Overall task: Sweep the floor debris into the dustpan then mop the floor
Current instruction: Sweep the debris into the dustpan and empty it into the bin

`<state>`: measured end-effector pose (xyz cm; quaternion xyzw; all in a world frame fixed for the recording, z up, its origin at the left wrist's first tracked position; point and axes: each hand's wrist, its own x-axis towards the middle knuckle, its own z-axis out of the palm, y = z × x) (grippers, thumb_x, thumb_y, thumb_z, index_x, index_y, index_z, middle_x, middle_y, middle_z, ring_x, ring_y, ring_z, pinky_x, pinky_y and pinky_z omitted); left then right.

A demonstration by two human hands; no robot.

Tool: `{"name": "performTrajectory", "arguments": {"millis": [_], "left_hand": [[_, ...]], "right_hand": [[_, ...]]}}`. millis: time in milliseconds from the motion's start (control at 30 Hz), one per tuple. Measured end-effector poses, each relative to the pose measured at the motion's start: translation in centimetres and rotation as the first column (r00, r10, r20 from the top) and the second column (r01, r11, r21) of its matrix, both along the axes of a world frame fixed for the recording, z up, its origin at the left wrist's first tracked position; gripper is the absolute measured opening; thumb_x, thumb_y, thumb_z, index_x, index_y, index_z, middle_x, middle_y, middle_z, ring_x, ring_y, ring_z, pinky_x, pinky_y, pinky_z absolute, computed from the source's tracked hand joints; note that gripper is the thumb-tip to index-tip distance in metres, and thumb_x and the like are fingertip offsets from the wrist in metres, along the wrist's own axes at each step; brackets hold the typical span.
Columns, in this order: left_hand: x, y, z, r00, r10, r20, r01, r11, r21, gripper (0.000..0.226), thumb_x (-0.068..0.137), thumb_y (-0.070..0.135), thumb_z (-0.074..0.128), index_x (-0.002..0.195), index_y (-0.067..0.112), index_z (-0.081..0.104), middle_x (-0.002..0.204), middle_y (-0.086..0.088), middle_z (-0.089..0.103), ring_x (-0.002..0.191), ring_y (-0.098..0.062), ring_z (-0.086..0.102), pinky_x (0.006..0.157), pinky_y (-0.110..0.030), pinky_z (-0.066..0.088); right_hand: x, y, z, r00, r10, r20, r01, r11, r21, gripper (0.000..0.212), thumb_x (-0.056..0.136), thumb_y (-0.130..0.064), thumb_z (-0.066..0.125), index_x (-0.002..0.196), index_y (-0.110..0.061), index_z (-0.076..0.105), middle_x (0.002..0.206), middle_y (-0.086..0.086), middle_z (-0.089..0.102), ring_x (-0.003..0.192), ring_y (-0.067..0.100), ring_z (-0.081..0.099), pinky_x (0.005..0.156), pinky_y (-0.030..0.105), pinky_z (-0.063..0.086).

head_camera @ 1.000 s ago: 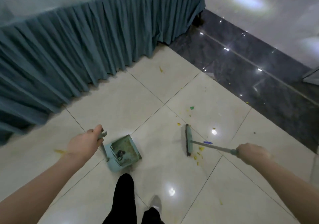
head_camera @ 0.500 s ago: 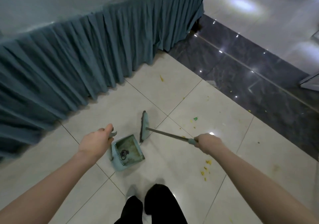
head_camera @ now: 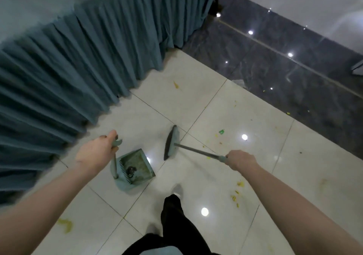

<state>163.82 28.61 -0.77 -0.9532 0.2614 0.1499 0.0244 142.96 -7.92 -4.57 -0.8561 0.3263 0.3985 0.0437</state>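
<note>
Since a moment ago, the broom head has swung away from the dustpan mouth, leaving a gap. My right hand curls round its handle end, well right of the pan. My left hand grips the dustpan's upright handle. Yellow debris lies below my right hand.

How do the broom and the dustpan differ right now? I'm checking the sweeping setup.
The broom is held by the right hand, its handle slanting low; the dustpan is held by the left hand, its handle nearly upright. The broom's head is narrow with dark bristles; the dustpan is a wide open tray holding dark debris. Both are pale blue-green, with grey shafts, close together on the tiled floor.
</note>
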Motion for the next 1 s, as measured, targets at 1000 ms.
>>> {"name": "performTrajectory", "arguments": {"millis": [1000], "left_hand": [[26.9,-28.8,0.4,0.882,-0.471,-0.029,0.466,0.878,-0.109,0.029,0.096,0.032,0.05,0.119,0.015,0.042,0.105,-0.013,0.064,0.085,-0.037,0.065,0.06,-0.036,0.04]], "right_hand": [[5.7,-14.4,4.7,0.83,-0.553,0.074,0.557,0.829,-0.048,0.051,0.092,-0.065,0.038,0.092,-0.023,0.067,0.081,-0.003,0.065,0.071,0.016,0.063,0.063,0.027,0.048]]}}
